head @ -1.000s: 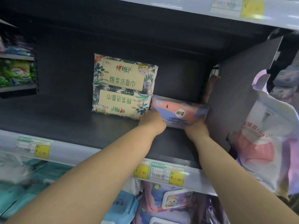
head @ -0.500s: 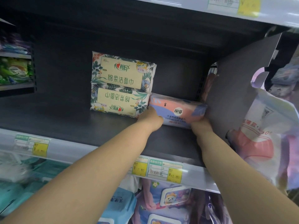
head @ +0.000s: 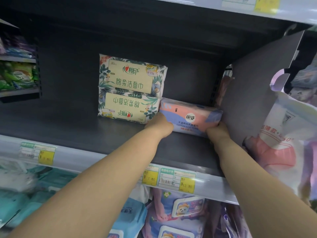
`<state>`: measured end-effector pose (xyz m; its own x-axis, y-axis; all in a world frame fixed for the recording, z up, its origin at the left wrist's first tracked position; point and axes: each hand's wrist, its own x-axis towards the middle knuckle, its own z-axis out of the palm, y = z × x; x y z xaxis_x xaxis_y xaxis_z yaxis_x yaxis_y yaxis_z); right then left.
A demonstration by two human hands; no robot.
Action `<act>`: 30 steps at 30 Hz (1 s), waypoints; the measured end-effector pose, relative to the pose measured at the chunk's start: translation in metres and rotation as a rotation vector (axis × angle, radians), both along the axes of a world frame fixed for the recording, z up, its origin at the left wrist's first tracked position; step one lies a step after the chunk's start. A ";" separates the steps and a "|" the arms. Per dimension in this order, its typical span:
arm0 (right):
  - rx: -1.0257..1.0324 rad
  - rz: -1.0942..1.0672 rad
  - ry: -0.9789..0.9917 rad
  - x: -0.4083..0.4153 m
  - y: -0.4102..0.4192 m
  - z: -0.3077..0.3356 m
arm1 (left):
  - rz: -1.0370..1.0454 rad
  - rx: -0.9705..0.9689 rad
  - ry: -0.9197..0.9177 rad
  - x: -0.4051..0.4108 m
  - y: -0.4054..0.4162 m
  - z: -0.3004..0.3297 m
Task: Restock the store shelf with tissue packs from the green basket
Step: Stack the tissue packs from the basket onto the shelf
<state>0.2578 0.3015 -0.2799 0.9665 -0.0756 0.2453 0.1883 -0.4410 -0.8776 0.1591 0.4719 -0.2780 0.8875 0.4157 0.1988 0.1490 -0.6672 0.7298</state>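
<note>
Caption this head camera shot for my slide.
Both hands press a pink tissue pack onto the dark shelf.

Both hands, left hand (head: 160, 125) and right hand (head: 217, 132), grip a pink tissue pack (head: 189, 118) on the dark shelf (head: 77, 127), touching two stacked leaf-print packs (head: 130, 88).

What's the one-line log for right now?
both hands: left, right | hold pink pack | on shelf | beside leafy packs
</note>
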 end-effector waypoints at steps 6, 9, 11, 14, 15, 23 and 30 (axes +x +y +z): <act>-0.088 0.007 -0.065 -0.001 0.003 -0.002 | -0.003 0.021 -0.019 -0.001 -0.001 0.000; -0.126 0.022 -0.090 0.001 0.004 -0.003 | 0.002 0.044 -0.024 0.000 0.000 -0.001; -0.171 0.044 -0.129 0.001 0.005 -0.003 | -0.003 0.055 -0.022 0.000 0.000 -0.001; -0.196 0.074 -0.141 0.002 0.007 -0.004 | -0.012 0.061 -0.018 -0.001 0.000 0.000; -0.193 0.079 -0.134 0.002 0.007 -0.004 | -0.012 0.067 -0.016 -0.001 0.000 -0.001; -0.229 0.086 -0.135 0.007 0.008 -0.008 | 0.029 0.113 -0.003 0.000 0.001 -0.002; -0.281 0.054 -0.088 0.008 0.009 -0.009 | 0.075 0.195 -0.006 -0.004 -0.001 0.000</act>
<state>0.2659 0.3105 -0.2888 0.9415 0.0582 0.3321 0.2879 -0.6514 -0.7020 0.1549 0.4714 -0.2785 0.8540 0.4340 0.2870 0.2000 -0.7830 0.5890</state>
